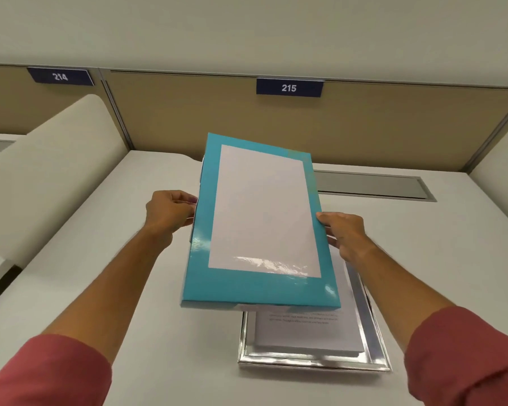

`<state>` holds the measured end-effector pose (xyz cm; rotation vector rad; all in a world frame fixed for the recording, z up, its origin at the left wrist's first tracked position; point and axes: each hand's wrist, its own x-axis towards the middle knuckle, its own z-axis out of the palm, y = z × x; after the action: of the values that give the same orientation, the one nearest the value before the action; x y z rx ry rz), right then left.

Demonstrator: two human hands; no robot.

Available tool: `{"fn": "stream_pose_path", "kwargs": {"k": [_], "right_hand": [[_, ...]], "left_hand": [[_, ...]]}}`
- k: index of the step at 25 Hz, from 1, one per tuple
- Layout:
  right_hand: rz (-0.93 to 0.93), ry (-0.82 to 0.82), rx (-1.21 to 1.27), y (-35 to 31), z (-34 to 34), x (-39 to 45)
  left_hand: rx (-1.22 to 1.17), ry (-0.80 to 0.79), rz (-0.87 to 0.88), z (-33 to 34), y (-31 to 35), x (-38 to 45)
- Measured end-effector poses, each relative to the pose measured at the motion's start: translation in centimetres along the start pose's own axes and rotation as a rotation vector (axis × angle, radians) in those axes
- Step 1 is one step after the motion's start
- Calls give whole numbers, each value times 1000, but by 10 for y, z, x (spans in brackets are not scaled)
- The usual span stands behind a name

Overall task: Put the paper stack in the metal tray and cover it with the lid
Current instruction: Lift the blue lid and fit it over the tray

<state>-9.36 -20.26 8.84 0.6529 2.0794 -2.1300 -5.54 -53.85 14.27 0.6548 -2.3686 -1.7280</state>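
A teal lid [258, 288] with a white centre panel is held in the air above the desk [135, 288], tilted, its near edge hanging over the far part of the metal tray [373, 341]. The left hand [170, 213] is clamped on the lid's left edge and the right hand [342, 232] on its right edge. The paper stack [305, 335], printed text on its top sheet, is seen lying inside the tray, which rests flat on the desk. Signs numbered 214 [60, 76] and 215 [289, 88] are fixed to the partition behind.
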Motion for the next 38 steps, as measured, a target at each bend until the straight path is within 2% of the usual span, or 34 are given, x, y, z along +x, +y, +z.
{"fn": "stream_pose_path", "kwargs": {"k": [8,18,25,38], "right_hand": [[-12,136,-85,18,-52,-8],[-10,231,-257,42,-98,-12],[-6,189,-348,63,-112,-18],[3,135,-376,76,-113,-23]], "left_hand": [[90,-84,-11,53,-9,-12],[157,-68,-98,94,-43,-52],[211,-13,-122,109,-68,-76],[321,30,-147,121,-80,-75]]}}
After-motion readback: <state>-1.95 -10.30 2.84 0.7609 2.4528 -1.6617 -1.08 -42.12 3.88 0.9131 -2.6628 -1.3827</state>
